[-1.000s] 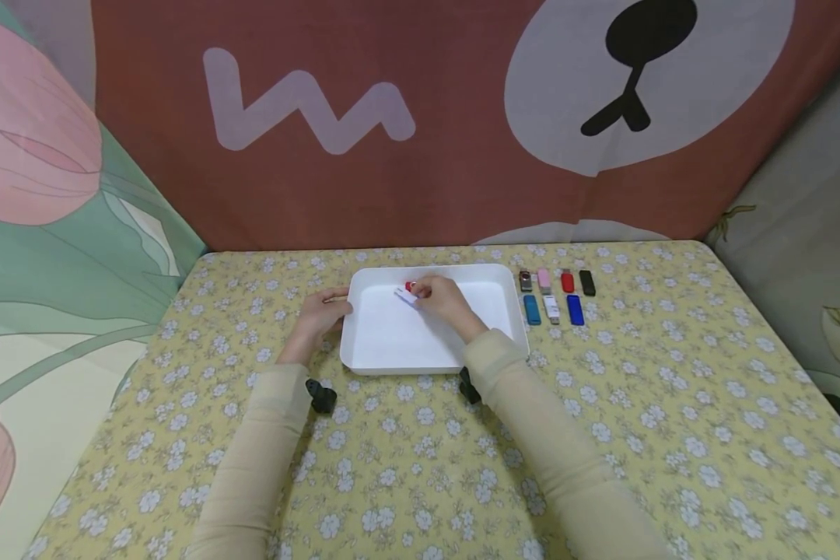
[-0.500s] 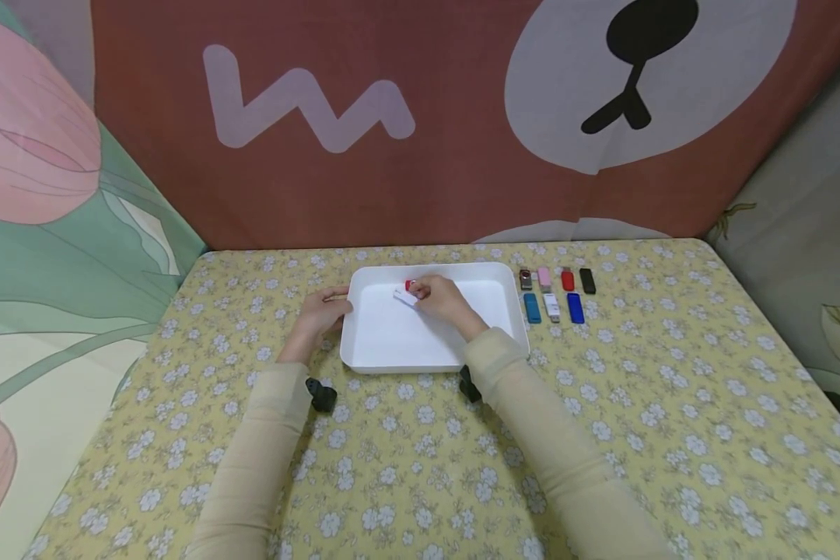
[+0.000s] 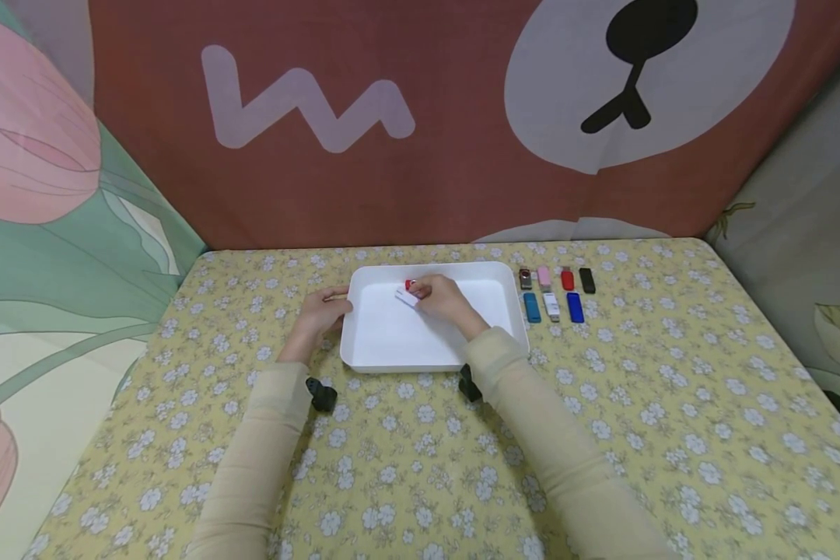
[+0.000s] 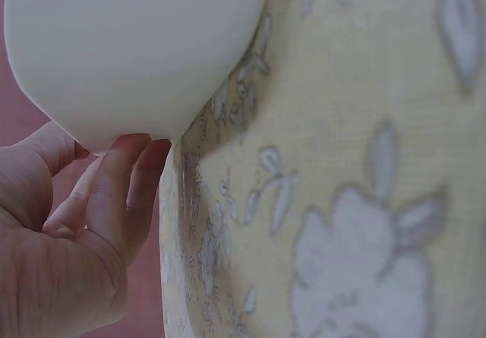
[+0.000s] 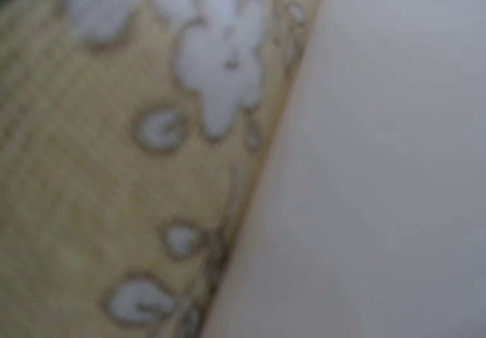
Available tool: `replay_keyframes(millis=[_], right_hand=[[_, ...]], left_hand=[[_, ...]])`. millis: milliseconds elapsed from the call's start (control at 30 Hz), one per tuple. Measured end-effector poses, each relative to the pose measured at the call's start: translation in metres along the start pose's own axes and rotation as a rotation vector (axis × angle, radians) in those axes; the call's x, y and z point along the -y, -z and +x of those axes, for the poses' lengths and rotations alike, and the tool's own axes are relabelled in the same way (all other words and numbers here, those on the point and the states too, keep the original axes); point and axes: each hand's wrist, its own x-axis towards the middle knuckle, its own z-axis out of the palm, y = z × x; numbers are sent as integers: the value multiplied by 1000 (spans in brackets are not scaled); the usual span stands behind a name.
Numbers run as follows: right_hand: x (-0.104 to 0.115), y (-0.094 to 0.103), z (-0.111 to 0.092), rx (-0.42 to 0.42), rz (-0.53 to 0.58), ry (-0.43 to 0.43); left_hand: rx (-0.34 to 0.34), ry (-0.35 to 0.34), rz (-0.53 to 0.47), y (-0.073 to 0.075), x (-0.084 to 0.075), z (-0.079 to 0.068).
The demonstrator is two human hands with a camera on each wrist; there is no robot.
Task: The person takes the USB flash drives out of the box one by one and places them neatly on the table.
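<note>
A shallow white tray (image 3: 385, 342) lies on the flowered cloth in the head view. My left hand (image 3: 320, 313) grips its left side, thumb at the rim and fingertips against the outer wall (image 4: 137, 57), as the left wrist view shows. Over the inside of the tray, my right hand (image 3: 442, 298) pinches a small white USB stick (image 3: 406, 296) between thumb and fingertips. Just behind those fingers a small red item (image 3: 410, 285) shows, partly covered by the hand. The right wrist view holds only cloth and the tray's wall (image 5: 380, 163), blurred, with no hand.
Right of the tray, several USB sticks lie in two rows: among them a pink one (image 3: 544, 278), a red one (image 3: 567, 279), a black one (image 3: 587, 281), a teal one (image 3: 532, 307) and a blue one (image 3: 575, 307). A printed curtain (image 3: 392, 194) hangs behind the table.
The white USB stick in my right hand turns very slightly. Both hands and the tray otherwise stay in place.
</note>
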Motion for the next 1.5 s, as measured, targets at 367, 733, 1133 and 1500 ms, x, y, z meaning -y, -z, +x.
replay_keyframes(millis=[367,733,1133,1500], right_hand=[[4,3,-3,-6,63,-53],[1,7,-1,-32,157,-98],[-3,7,3,-81,308,-132],[-5,8,4,-77,323,-154]], left_hand=[[12,-4,-8,0,-1,-2],[9,-1,-8,0,-2,-3],[-6,7,3,0,-2,-1],[-2,4,6,0,-1,-1]])
